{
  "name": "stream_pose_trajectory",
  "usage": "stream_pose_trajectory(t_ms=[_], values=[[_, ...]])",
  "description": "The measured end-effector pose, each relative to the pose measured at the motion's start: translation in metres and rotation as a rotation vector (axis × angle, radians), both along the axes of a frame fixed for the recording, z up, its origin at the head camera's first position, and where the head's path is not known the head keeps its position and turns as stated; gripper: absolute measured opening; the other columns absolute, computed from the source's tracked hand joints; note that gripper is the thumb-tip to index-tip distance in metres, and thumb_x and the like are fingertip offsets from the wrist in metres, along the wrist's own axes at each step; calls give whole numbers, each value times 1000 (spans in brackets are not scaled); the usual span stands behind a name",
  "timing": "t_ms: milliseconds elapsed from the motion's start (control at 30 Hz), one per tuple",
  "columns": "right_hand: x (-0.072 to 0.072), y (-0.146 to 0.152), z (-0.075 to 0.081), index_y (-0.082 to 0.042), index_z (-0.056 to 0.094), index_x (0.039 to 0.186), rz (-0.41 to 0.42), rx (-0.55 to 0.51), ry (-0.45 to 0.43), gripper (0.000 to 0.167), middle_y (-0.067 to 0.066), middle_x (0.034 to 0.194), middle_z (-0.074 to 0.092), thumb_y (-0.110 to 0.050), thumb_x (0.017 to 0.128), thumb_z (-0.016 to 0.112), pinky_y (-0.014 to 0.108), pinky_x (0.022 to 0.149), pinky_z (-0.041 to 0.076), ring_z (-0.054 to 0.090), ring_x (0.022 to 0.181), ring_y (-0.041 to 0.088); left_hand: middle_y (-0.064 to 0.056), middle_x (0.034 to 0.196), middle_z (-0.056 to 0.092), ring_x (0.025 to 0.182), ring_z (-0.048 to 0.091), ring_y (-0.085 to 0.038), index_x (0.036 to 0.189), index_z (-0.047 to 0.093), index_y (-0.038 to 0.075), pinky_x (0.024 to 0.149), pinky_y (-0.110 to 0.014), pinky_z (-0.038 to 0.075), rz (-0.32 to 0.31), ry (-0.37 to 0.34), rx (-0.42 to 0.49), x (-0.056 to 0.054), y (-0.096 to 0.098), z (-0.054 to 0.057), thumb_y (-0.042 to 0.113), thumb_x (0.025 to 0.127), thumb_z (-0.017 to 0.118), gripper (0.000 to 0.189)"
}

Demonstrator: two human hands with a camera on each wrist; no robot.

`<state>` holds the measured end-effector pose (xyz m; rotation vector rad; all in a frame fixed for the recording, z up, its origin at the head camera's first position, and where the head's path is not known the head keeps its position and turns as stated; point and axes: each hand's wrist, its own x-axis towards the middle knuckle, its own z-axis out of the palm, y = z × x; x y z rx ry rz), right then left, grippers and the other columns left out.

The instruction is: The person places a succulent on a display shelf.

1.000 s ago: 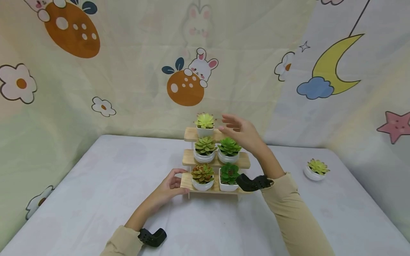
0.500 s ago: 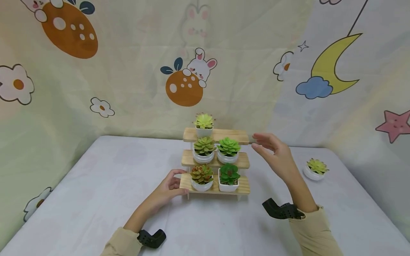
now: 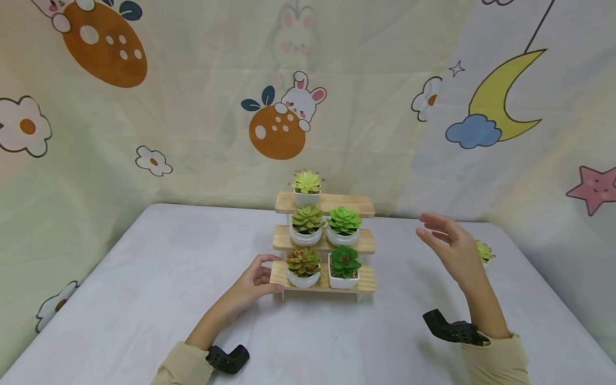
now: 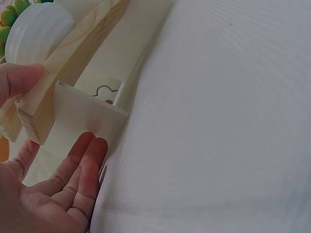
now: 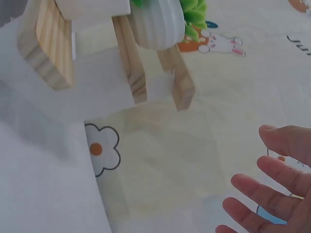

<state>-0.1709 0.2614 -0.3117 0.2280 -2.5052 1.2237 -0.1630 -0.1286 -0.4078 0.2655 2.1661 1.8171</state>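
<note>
A three-tier wooden plant stand [image 3: 367,277] stands mid-table with several small potted succulents on it. One light green succulent [image 3: 307,183] is on the top tier's left; the middle and bottom tiers bear two each. My left hand [image 3: 249,283] pinches the left end of the bottom board [image 4: 73,56]; in the left wrist view its other fingers lie near the white support [image 4: 87,107]. Over the table's right side, my right hand [image 3: 449,246] is raised, holding nothing, fingers loosely bent and apart. Behind it a further yellow-green succulent [image 3: 485,251] is mostly hidden.
A white cloth covers the table [image 3: 159,267]. Close behind its back edge hangs a printed fabric backdrop [image 3: 212,133], which also runs along both sides. Each wrist bears a black camera mount [image 3: 228,359].
My right hand has moved away from the top tier, rightwards and downwards, and now hides most of the lone succulent. The left hand has kept its grip on the bottom board.
</note>
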Motion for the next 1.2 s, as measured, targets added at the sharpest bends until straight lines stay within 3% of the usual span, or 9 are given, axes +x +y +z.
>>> stream_pose_trajectory(t_ms=[267,467,633,733,867,967,1200], values=[[0,18,-5,-6,52,127,-48,-3,18,46,-19,115,57,-29,89,62,2,82,35,47,102,-13,-16,116,54,98,57,-18,133,35,18,83,-31,44,-3,1,12,-1,0,-1,19,81,70,63],[0,35,-9,-9,53,127,-153,10,-14,48,-27,109,52,-34,88,63,3,77,36,45,97,-16,-16,117,54,99,57,-19,133,35,19,83,-31,44,-8,3,0,0,0,-2,20,82,70,62],[0,54,-12,-11,52,130,-249,11,-51,52,-22,113,52,-38,87,63,2,75,33,41,96,-15,-16,117,54,99,57,-19,133,34,18,83,-31,44,-7,4,3,-1,0,-2,20,82,70,63],[-1,65,-15,-17,48,134,-327,-3,-118,55,-4,129,51,-42,87,62,7,74,36,45,108,1,-17,117,54,98,57,-19,133,34,18,83,-32,44,-8,3,2,-2,0,-2,20,81,70,64],[-4,81,-22,-16,34,144,-421,-54,-226,68,13,148,32,-45,87,59,33,97,40,34,129,31,-16,117,54,98,56,-19,133,33,18,82,-32,44,-15,3,-2,-2,0,-1,20,81,70,64],[-13,102,-38,-16,22,148,-475,-112,-287,80,11,154,21,-50,85,58,52,106,29,23,137,35,-16,116,54,98,56,-19,133,33,17,82,-32,44,-15,9,-1,-2,-1,0,20,82,70,63],[-47,170,-102,-25,15,149,-567,-166,-371,93,5,156,16,-60,77,62,51,104,31,21,138,32,-16,116,54,98,57,-18,133,33,17,83,-31,43,-18,4,6,0,0,1,19,82,70,63]])
